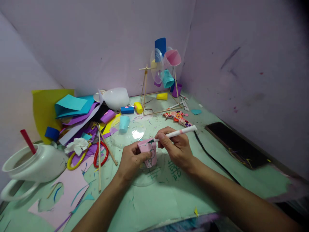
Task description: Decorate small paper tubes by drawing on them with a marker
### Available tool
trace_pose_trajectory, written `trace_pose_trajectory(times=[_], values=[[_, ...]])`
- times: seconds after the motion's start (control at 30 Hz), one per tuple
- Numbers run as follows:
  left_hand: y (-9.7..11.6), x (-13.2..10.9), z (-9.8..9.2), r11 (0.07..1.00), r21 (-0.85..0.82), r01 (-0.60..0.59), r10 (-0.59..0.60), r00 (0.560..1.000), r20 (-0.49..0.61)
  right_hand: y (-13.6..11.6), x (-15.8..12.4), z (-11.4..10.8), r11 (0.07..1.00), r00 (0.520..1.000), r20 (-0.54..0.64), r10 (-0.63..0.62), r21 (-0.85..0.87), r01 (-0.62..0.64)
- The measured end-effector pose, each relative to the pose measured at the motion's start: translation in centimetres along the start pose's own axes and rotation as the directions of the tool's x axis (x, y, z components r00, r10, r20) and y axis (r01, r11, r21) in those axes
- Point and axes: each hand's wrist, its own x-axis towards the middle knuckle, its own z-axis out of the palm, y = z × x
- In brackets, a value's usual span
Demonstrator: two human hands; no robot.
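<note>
My left hand [131, 160] grips a small pink paper cup [146, 147] with dark green lines drawn on its side. In my right hand [175, 146] is a white marker [180, 132], its dark tip at the cup's upper rim. Beneath the cup lies a clear plastic lid [142, 184] on the pale green table cover, where green scribbles [174, 170] show beside my right wrist. Farther off, a light blue paper cup [124, 124] rests on another clear lid [115, 141].
A stick frame [145, 87] carrying a clear disc with coloured paper cups stands at the back. Scissors with red handles [100, 154], paper scraps and a white pot [45, 164] are on the left. A glue gun [177, 116], its black cord and a phone [236, 143] lie right.
</note>
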Motion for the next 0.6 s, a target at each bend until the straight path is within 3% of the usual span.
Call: trace_pose_trajectory(times=[0.6], values=[[0.02,-0.21,0.19,1.000,-0.009,0.014,-0.015,1.000,-0.027,0.02,-0.18,0.15,1.000,0.999,0.035,-0.011,0.000,0.011]])
